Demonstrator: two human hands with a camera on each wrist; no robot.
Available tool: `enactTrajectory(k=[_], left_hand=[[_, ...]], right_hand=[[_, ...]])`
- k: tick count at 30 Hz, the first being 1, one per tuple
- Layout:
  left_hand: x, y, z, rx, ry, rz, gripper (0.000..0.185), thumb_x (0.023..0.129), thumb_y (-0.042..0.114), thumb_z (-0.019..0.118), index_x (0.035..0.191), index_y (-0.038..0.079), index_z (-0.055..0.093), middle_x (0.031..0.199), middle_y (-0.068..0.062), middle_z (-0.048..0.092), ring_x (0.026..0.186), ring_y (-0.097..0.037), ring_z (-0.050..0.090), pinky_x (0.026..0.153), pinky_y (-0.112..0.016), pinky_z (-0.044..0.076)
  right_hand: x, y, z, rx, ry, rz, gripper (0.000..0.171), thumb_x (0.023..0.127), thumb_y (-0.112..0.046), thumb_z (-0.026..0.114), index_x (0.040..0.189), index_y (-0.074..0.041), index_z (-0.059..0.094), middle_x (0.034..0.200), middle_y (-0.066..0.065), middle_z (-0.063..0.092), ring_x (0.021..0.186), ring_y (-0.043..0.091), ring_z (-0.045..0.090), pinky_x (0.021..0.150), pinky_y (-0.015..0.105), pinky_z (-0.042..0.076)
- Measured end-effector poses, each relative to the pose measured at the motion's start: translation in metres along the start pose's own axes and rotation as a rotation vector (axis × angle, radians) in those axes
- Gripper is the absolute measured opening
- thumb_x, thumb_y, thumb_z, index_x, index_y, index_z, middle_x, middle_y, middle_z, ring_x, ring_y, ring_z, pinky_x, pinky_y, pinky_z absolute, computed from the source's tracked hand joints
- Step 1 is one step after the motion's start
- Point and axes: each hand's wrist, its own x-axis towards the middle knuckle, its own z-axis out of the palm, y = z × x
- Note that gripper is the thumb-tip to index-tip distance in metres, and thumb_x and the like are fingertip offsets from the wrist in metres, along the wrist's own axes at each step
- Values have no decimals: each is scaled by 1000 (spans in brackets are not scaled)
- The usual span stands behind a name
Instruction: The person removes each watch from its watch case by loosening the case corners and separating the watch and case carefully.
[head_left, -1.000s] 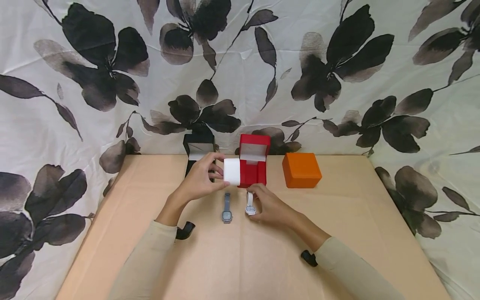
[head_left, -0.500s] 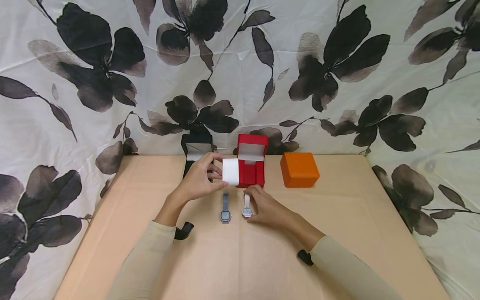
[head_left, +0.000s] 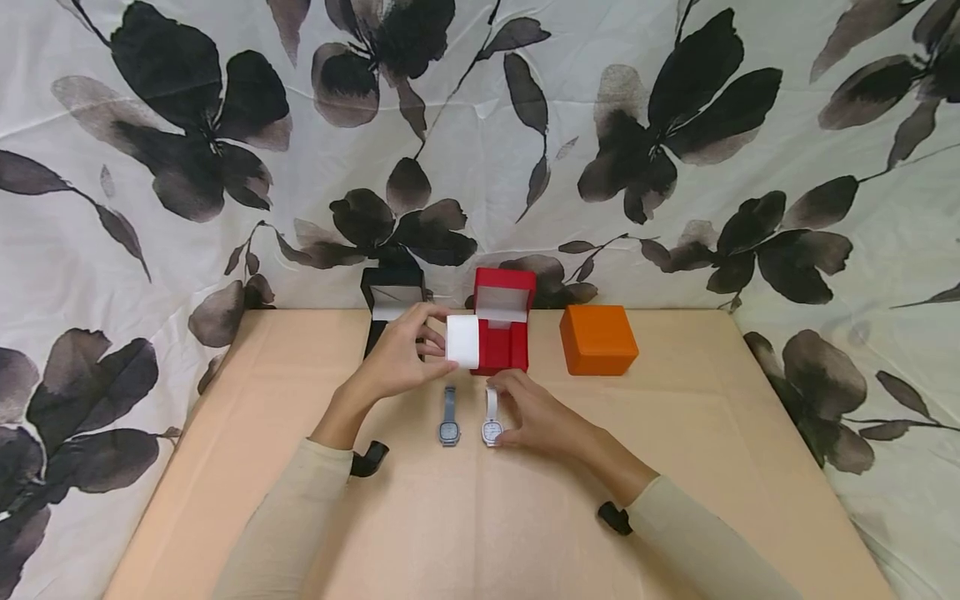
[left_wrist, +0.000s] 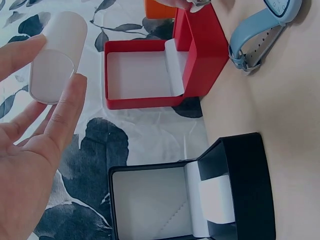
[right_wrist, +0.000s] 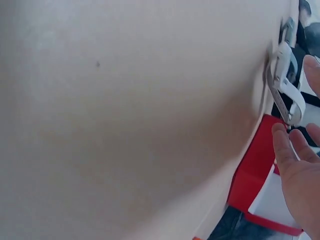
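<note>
My left hand (head_left: 420, 346) holds a white cushion roll (head_left: 462, 341) up between thumb and fingers, just left of the open red box (head_left: 504, 333). In the left wrist view the cushion roll (left_wrist: 55, 57) sits at my fingertips (left_wrist: 70, 100), above the red box (left_wrist: 200, 55). My right hand (head_left: 501, 417) lies on the table and pinches a white watch (head_left: 491, 417) by its side. In the right wrist view the white watch (right_wrist: 285, 90) shows between thumb and fingers (right_wrist: 292, 160). A grey-blue watch (head_left: 449, 417) lies flat just to the left, untouched.
An open black box (head_left: 393, 300) with a white cushion inside stands at the back left of the red box. A closed orange box (head_left: 598, 339) stands to the right. Flowered cloth (head_left: 675, 167) hangs behind the tan table (head_left: 480, 533).
My right hand has slid the white watch slightly left and down, and it now lies flatter with its face up. The left hand and cushion roll have barely moved.
</note>
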Motion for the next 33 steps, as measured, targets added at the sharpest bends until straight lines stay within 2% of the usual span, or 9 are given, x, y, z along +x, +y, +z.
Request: enactTrajectory(k=[4,8,11,16,25,33], left_hand=[[0,1,0,15,-4,-14,71,79,4,88,138,5,51,132,-13,56,100,-25,71,86,-38,64],[3,-1,2,15,-6,-17,71,78,3,88,139,4,51,134,-14,56,100,-26,72,85,-38,64],[6,-3,4,11,-6,-26,72,78,2,88,140,6,50,134,-12,55,101,-26,71,86,-38,64],[14,-8,9,-9,-2,-55,75,78,-2,87,142,7,49,135,-11,54,105,-28,70,88,-45,63],[35,-19,26,2,-46,-57,74,80,-4,85,144,10,50,139,-13,53,107,-31,71,89,-42,63],[50,-27,42,19,-59,-86,70,82,-4,83,143,3,48,138,-16,52,105,-30,72,87,-39,64]], right_hand=[[-3,2,-15,0,53,1,76,82,-28,88,145,-11,49,145,5,49,128,26,55,108,42,54],[-1,9,-33,27,161,10,69,89,-23,83,145,-7,47,145,11,50,126,34,58,106,50,54],[3,14,-46,45,225,34,65,91,-21,80,146,-8,47,145,13,50,127,38,58,105,52,54],[11,18,-58,30,277,50,62,93,-18,78,146,-9,48,146,13,51,129,37,56,107,52,53],[21,25,-60,49,316,98,60,97,-16,72,151,-6,46,151,14,49,133,36,55,109,53,51],[27,37,-52,95,313,179,62,100,-19,67,155,-8,41,154,14,46,135,36,53,110,53,50]])
